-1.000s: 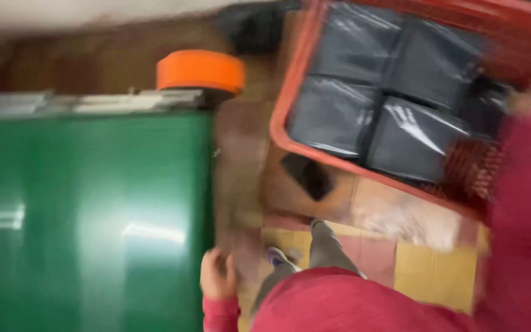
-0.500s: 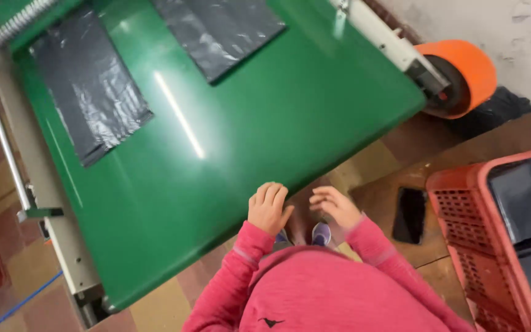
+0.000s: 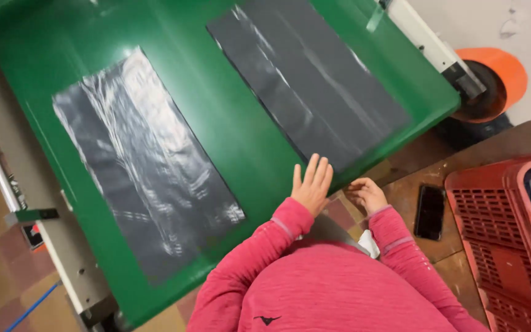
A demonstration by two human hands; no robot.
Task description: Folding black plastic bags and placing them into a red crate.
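Your left hand (image 3: 310, 184): fingers spread wide, flat on green table (image 3: 216, 129) beside black plastic sheet (image 3: 314, 86) | your right hand (image 3: 367, 193): loosely curled, empty, at table edge

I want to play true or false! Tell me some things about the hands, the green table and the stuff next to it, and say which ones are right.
1. Two dark plastic sheets lie on the green table. True: left sheet, right sheet.
2. The left hand is a closed fist. False: its fingers are spread flat at the table's edge.
3. The right hand holds the phone. False: the phone lies apart on the brown surface.
4. A red crate stands on the right. True.
5. The sleeves are blue. False: they are pink.
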